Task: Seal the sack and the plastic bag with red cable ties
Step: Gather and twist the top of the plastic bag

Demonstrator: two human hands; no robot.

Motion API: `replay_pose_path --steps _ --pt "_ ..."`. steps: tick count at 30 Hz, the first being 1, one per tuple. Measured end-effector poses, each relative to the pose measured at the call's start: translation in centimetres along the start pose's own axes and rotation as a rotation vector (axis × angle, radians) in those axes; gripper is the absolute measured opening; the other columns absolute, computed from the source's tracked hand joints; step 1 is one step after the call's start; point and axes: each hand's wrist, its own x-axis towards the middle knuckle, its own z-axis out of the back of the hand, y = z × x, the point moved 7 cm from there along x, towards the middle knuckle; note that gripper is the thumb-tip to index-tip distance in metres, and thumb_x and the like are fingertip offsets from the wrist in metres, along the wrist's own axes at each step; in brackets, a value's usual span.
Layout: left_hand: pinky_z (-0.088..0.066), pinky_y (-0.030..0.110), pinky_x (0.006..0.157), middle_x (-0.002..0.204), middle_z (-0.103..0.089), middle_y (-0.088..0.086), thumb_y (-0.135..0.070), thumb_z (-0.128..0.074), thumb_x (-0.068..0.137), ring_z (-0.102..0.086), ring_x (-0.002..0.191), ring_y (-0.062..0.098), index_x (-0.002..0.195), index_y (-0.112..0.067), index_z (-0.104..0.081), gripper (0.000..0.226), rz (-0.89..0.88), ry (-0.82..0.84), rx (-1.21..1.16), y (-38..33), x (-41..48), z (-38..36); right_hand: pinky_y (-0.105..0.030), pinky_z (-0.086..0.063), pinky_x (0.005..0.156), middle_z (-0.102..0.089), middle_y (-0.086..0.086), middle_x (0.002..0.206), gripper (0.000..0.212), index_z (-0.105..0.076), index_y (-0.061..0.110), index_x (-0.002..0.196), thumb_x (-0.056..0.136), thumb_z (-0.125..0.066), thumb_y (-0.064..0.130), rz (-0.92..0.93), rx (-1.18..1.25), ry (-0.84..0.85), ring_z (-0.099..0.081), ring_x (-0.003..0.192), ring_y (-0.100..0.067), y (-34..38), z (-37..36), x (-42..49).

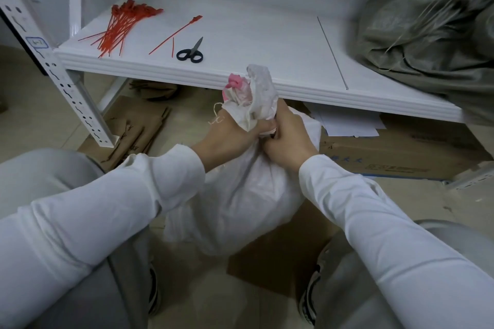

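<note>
- A white sack (240,200) stands on the floor in the middle of the frame, between the person's knees, partly on flattened cardboard (280,256).
- The left hand (232,131) is curled tight round the sack's gathered neck (256,112).
- The right hand (288,141) grips the same neck from the other side, its fingers touching those of the left.
- Something pink (235,83) sticks out of the bunched top; it is too crumpled to tell what it is.
- A pile of red cable ties (120,27) lies at the upper left on the white shelf (267,35).
- A single red tie (176,35) lies apart from the pile, just beside black-handled scissors (191,52).
- A grey-green sack (427,35) fills the upper right corner.
</note>
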Motion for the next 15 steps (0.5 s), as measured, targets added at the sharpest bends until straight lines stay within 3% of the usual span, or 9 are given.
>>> replay_pose_path --steps 3,8,10,12,15 --pt "-0.047 0.017 0.07 0.074 -0.064 -0.014 -0.008 -0.066 0.086 -0.061 0.075 0.0 0.076 -0.022 -0.061 0.018 -0.039 0.015 -0.096 -0.6 -0.3 -0.5 -0.009 -0.036 0.061 -0.06 -0.004 0.097 0.044 -0.049 0.009 0.126 0.083 -0.05 0.003 0.042 -0.014 0.004 -0.052 0.087 -0.019 0.2 0.6 0.2" --pt "-0.043 0.005 0.074 0.091 -0.063 -0.009 -0.022 -0.065 0.09 -0.058 0.082 -0.012 0.095 -0.022 -0.059 0.008 -0.129 0.009 -0.018 -1.6 -0.5 -0.4 -0.007 -0.038 0.068 -0.063 -0.003 0.11 0.04 -0.052 0.009 0.125 0.085 -0.052 0.005 0.105 0.036 -0.028 -0.056 0.1 -0.018 0.7 1.8 0.3" --pt "-0.05 0.013 0.078 0.092 -0.065 0.003 -0.025 -0.062 0.093 -0.061 0.084 -0.003 0.092 -0.017 -0.061 0.008 -0.158 0.008 0.075 -1.8 -0.5 -0.5 -0.003 -0.038 0.073 -0.062 -0.001 0.115 0.041 -0.05 0.011 0.128 0.086 -0.052 0.007 0.102 0.042 -0.01 -0.056 0.104 -0.017 0.6 1.9 0.4" --pt "-0.054 0.036 0.081 0.086 -0.064 0.01 -0.029 -0.057 0.092 -0.063 0.082 0.016 0.086 -0.008 -0.061 0.023 -0.181 -0.018 0.17 -1.8 -0.3 -0.6 -0.008 -0.039 0.079 -0.06 -0.002 0.121 0.046 -0.045 0.013 0.133 0.088 -0.05 0.008 0.097 0.056 0.015 -0.055 0.109 -0.018 0.5 1.9 0.5" --pt "-0.052 0.03 0.073 0.075 -0.059 0.001 -0.033 -0.053 0.086 -0.059 0.073 0.011 0.077 -0.017 -0.058 0.019 -0.22 -0.037 0.146 -2.2 -0.6 -0.5 0.008 -0.031 0.066 -0.054 0.005 0.117 0.052 -0.036 0.017 0.142 0.092 -0.048 0.01 0.081 0.056 0.058 -0.046 0.098 -0.009 0.4 1.9 0.5"
